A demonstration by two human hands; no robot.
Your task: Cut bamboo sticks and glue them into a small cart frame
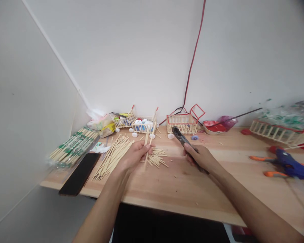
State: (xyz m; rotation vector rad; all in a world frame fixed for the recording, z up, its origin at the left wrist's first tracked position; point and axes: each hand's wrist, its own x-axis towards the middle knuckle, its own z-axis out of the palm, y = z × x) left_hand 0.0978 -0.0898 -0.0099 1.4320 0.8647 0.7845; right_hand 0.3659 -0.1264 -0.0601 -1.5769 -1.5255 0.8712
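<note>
Left hand (138, 152): grip clamped on thin wooden sticks (146, 139), over the desk (167, 189), right of a loose stick pile (116, 152). Right hand (200, 157): grip wrapped round a dark tool (180, 135), near side of a red-rimmed cart (182, 118).

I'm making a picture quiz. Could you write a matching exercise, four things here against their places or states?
1. Left hand
2. Right hand
3. Flat black object
4. Red cord

A. runs up the wall
B. holds a dark tool
C. lies near the table's left end
D. holds pale sticks

Pairs: 1-D, 2-B, 3-C, 4-A
</note>
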